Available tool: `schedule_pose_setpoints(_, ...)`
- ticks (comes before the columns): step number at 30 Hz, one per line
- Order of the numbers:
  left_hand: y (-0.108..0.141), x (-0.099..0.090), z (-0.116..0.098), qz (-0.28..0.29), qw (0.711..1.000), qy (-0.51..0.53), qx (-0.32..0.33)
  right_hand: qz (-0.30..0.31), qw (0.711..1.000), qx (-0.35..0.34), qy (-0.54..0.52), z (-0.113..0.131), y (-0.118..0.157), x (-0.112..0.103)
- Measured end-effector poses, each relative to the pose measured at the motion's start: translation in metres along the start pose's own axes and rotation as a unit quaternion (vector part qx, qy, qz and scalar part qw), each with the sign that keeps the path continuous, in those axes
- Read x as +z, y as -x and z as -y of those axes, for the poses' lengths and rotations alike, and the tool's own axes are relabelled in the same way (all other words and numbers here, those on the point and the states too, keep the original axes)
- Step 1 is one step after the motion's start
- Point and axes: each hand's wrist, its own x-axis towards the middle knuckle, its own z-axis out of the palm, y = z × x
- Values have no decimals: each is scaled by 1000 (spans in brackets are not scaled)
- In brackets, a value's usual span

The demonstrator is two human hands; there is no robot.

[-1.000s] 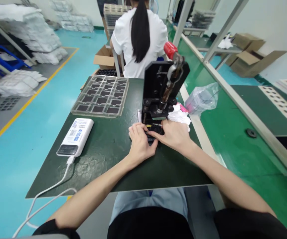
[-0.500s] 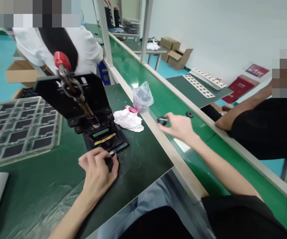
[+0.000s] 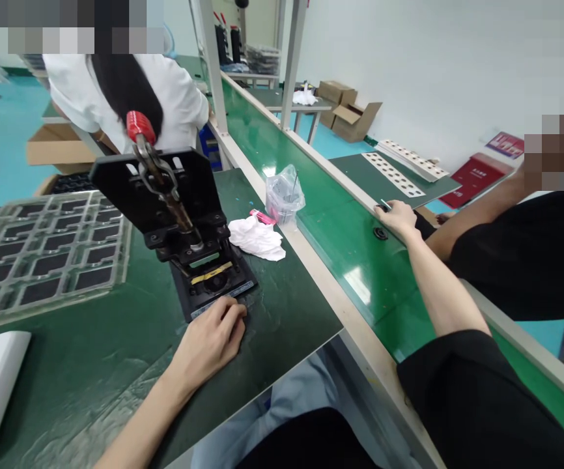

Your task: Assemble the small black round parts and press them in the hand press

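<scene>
My left hand (image 3: pixel 216 335) rests on the green mat with its fingers curled, touching or close to the front edge of the black press fixture (image 3: pixel 208 254). What lies under those fingers, if anything, is hidden. The fixture's upper plate is raised, and its lever has a red grip (image 3: pixel 140 127). Over the far side of the green conveyor belt (image 3: pixel 321 215), my right hand (image 3: pixel 402 218) pinches a small black part (image 3: pixel 385 205) with a light edge, seen nearly edge-on. A black ring-shaped part (image 3: pixel 380 233) lies on the belt just below that hand.
A clear tray (image 3: pixel 120 260) of dark squares sits left of the fixture. White cloth (image 3: pixel 257 238) and a bag-lined cup (image 3: pixel 284 195) stand to its right. One person (image 3: pixel 126 98) sits ahead; another person's arm (image 3: pixel 477 208) is at right, near a punched white strip (image 3: pixel 393 174).
My right hand has reached farther across the belt with the small black part. My left hand's fingers have curled lower against the mat, and the view has shifted slightly.
</scene>
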Motion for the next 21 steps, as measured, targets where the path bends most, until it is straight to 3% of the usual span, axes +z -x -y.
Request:
schedule_pose_setpoints(4, 0, 0, -5, 12, 1000, -2, 0, 51, 993, 88, 62, 29, 29, -11)
schedule_pose_setpoints(7, 1, 0, -10, 26, 1000, 1, -4, 114, 988, 93, 57, 83, 61, -22)
schedule_pose_setpoints(9, 2, 0, -12, 36, 999, 3, -13, 158, 985, 69, 28, 131, 81, -27)
schedule_pose_setpoints(11, 3, 1, -13, 41, 999, 6, -21, 211, 976, 1, -56, 180, 96, -31)
schedule_pose_setpoints(14, 5, 1, -14, 44, 999, 13, -29, 270, 945, -79, -166, 241, 112, -32)
schedule_pose_setpoints(17, 8, 1, -15, 53, 998, 11, -34, 275, 927, -99, -237, 277, 128, -30)
schedule_pose_setpoints(21, 9, 0, -17, 58, 998, 6, -25, 216, 922, -99, -306, 293, 149, -29)
